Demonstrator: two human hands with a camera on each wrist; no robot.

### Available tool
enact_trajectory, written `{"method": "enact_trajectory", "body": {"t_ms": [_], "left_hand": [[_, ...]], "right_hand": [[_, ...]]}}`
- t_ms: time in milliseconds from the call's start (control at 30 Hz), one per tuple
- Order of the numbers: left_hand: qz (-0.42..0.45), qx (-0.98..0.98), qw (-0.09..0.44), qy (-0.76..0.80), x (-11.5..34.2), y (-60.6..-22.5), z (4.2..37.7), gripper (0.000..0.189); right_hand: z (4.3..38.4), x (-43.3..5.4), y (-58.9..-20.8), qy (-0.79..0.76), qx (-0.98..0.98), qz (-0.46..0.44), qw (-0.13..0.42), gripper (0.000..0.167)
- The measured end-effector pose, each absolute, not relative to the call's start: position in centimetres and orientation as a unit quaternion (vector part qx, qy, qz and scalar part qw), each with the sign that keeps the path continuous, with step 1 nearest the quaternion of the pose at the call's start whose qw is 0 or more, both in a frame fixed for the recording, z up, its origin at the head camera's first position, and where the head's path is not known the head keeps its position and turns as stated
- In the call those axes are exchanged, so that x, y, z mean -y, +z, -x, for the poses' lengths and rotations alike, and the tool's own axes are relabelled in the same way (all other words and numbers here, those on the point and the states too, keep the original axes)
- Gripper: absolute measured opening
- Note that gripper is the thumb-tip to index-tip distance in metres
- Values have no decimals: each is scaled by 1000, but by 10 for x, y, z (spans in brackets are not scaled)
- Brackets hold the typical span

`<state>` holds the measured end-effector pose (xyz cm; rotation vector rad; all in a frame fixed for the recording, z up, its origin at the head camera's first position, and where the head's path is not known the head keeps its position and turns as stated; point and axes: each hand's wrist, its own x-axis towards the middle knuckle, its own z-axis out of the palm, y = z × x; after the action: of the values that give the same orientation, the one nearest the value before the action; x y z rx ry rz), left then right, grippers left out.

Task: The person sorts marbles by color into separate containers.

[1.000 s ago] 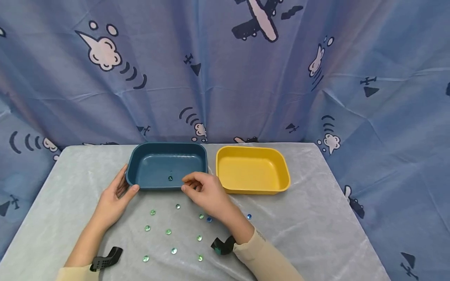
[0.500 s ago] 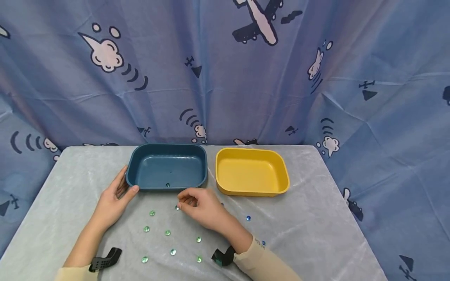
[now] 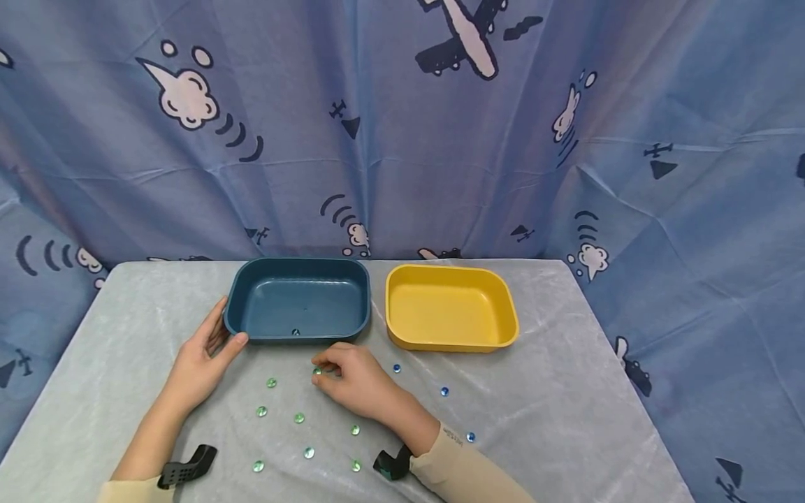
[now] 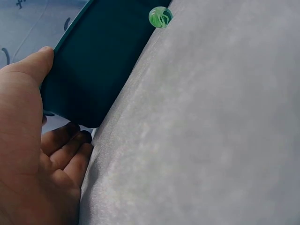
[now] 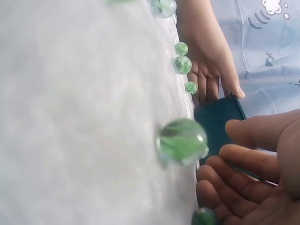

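My left hand (image 3: 200, 363) grips the near left corner of the dark teal tray (image 3: 302, 272). Its thumb lies on the rim and the fingers stand along the outer side. One marble (image 3: 295, 332) sits inside that tray by the front wall. Just in front of the tray, my right hand (image 3: 361, 384) reaches down with thumb and index finger apart on either side of a green marble (image 3: 317, 372) on the cloth. In the right wrist view, a gap shows between thumb (image 5: 248, 131) and index finger.
To the right stands a yellow tray (image 3: 449, 342). Several green marbles (image 3: 299, 418) are scattered over the grey cloth nearer the front. Three blue marbles, one of them the blue marble (image 3: 444, 391), lie right of the right hand. A patterned blue curtain (image 3: 402, 140) hangs behind the table.
My right hand has come down from the teal tray's front rim to the cloth, around a green marble. Inside the tray, the marble has rolled left and forward. The left hand stays put.
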<state>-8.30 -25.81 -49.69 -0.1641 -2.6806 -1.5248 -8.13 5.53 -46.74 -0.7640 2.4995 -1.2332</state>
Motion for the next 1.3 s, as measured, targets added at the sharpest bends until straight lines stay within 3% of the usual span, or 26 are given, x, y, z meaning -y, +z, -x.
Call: {"method": "enact_trajectory", "body": {"t_ms": [1300], "left_hand": [[52, 868, 30, -493, 259, -498, 84, 86]], "right_hand": [[84, -48, -482, -362, -885, 283, 77, 14]]}}
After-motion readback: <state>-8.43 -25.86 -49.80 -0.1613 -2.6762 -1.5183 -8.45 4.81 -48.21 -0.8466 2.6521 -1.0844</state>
